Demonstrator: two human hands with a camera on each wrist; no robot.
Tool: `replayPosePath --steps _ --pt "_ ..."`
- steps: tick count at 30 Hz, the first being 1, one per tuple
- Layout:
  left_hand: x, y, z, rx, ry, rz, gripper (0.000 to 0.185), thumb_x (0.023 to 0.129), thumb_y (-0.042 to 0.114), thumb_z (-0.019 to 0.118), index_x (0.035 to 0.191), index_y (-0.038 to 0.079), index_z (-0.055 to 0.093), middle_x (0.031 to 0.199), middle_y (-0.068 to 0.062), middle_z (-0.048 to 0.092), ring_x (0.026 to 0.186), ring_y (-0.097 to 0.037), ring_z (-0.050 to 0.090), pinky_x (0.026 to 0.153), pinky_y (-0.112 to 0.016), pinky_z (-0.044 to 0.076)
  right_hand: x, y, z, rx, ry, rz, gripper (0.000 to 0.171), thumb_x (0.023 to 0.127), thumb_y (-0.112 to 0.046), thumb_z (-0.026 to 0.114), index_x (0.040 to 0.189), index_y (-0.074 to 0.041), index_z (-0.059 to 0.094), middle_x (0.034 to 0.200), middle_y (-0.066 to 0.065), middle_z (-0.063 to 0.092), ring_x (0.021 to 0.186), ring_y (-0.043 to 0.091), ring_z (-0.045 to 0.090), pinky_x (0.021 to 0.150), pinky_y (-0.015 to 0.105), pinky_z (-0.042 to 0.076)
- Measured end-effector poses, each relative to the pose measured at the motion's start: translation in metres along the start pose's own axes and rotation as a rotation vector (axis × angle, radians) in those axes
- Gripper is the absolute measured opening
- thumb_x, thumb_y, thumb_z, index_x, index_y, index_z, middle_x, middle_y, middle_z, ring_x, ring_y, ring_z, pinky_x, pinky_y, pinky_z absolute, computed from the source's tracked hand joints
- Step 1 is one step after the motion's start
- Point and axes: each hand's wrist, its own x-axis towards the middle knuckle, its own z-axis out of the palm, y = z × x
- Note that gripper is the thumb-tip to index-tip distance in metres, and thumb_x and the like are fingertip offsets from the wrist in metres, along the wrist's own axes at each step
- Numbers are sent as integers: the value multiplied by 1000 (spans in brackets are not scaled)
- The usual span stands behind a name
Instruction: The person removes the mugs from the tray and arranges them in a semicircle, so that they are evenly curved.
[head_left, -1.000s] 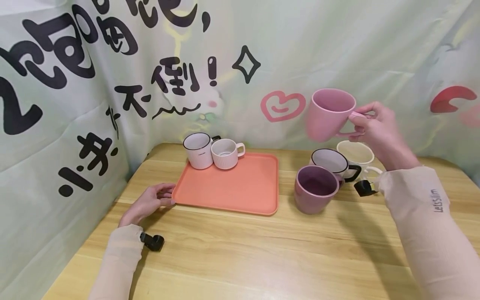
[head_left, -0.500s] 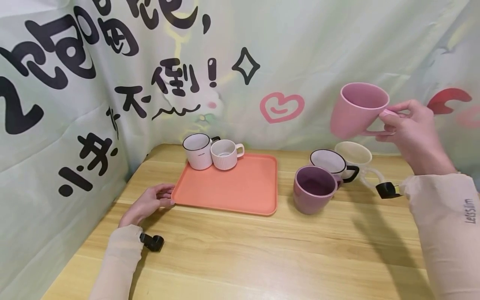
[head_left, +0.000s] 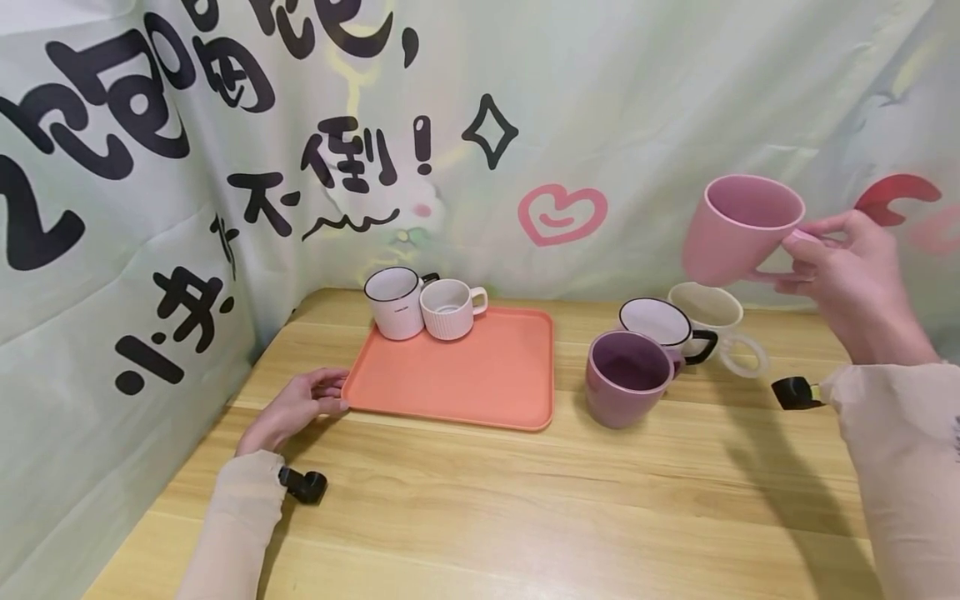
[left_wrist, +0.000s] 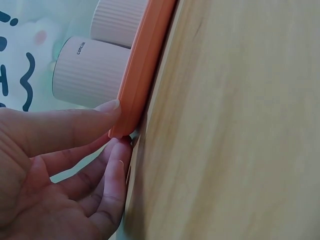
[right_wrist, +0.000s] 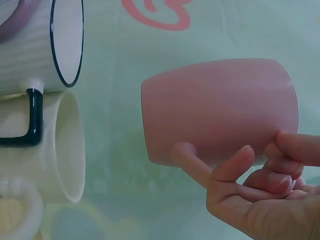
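Note:
My right hand (head_left: 855, 271) pinches the handle of a pink mug (head_left: 738, 237), holding it up in the air near the back curtain, mouth upward and slightly tilted. In the right wrist view the mug (right_wrist: 220, 110) hangs clear of its neighbours, with fingers curled at its handle. At the left, my left hand (head_left: 300, 404) holds the near-left corner of an orange tray (head_left: 450, 383). The left wrist view has the thumb on the rim and fingertips at its underside. On the tray's back-left part stand a white black-rimmed mug (head_left: 395, 308) and a ribbed white cup (head_left: 448, 312), side by side.
Right of the tray, a purple mug (head_left: 626, 392) stands before a white mug with a black handle (head_left: 656, 321) and a cream mug (head_left: 712, 308). They stand close together on the wooden table (head_left: 480, 508). A printed curtain (head_left: 637, 100) borders the back and left.
My right hand has carried the pink mug to the right, first rising a little, then dipping slightly. The left hand and the tray stay where they were.

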Motion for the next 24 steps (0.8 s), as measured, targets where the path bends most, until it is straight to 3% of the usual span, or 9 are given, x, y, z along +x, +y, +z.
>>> replayPosePath --steps 5,12,24 --pt "0 1 0 -1 0 7 57 93 -4 67 144 -15 43 129 -30 57 114 -37 56 80 -22 52 -4 2 -8 60 5 3 28 94 1 69 105 -4 44 82 0 58 61 12 44 57 25 55" --pt "0 0 0 3 -3 6 58 93 -3 68 144 -14 43 129 -30 58 115 -38 56 81 -22 52 -13 7 -20 133 -4 -23 20 94 6 65 102 -4 50 75 3 58 60 13 43 57 25 57" --pt "0 2 0 -11 -6 16 57 93 -4 67 143 -15 43 129 -31 58 116 -39 55 81 -21 52 -22 11 -31 81 62 -32 24 94 5 65 105 -5 46 80 0 61 62 11 41 57 22 56"
